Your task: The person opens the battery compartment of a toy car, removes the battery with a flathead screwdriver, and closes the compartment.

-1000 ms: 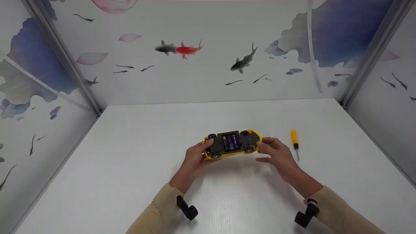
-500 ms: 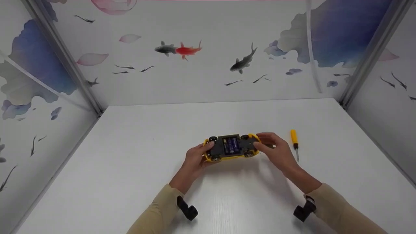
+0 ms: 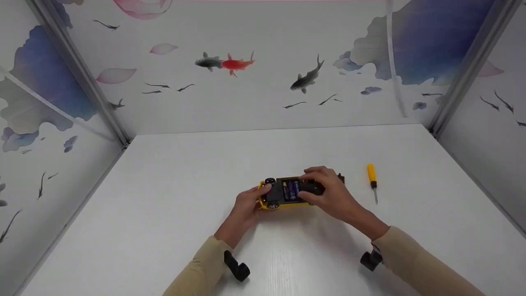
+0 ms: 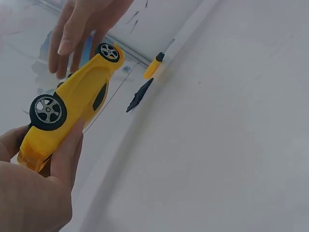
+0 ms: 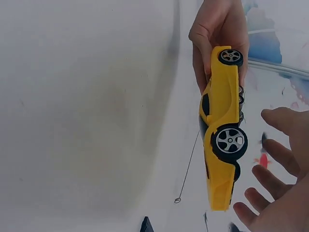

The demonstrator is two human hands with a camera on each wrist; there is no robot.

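Note:
My left hand (image 3: 247,202) grips one end of a yellow toy car (image 4: 77,106), thumb on its dark underside. The car is held upside down above the table. Several blue batteries (image 3: 291,190) sit in an uncovered bay in the car's underside. My right hand (image 3: 331,195) hovers over the bay's right side. In the right wrist view its fingers (image 5: 273,181) are spread and stand apart from the car. The car's right end is mostly hidden behind this hand in the head view. A thin wire (image 5: 188,166) with a looped end hangs by the car.
A screwdriver (image 3: 371,176) with a yellow handle lies on the white table (image 3: 185,230), right of my hands. Between it and the car lies a flat black piece (image 4: 140,95), partly hidden in the head view. Printed walls (image 3: 267,107) enclose the table.
My right hand has let go of the car's right end and moved left over the batteries. The car has come down slightly. The black piece now shows behind my right hand.

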